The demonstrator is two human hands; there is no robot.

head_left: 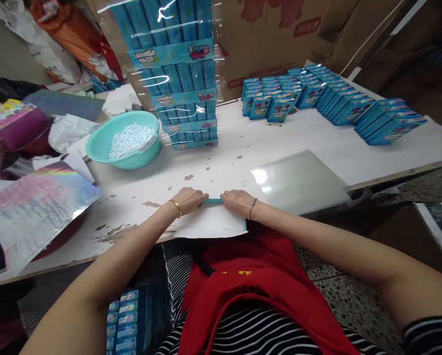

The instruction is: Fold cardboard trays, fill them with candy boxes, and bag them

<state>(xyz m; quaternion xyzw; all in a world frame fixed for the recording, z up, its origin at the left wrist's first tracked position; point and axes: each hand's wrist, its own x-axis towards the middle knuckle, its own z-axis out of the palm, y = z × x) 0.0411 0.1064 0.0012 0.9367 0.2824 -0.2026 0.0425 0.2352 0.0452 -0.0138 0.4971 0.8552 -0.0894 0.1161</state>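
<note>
At the table's front edge lies a sheet of card [209, 222], its plain white side up and a blue strip showing along the far edge. My left hand [189, 199] grips the left end of that strip, fingers closed over it. The right end is pinched by my right hand [238, 201], its fingers curled on the card. The strip looks folded up or over; its exact shape is partly hidden by my fingers. Just right of the card rests a stack of clear plastic sheets [300, 182].
A turquoise basin [132, 160] of small white pieces stands left, beside stacked blue candy display boxes [186, 99] in clear wrap. Small blue boxes [280, 108] line the back right. A shiny holographic sheet [39, 207] lies at left on the worn white table [213, 172].
</note>
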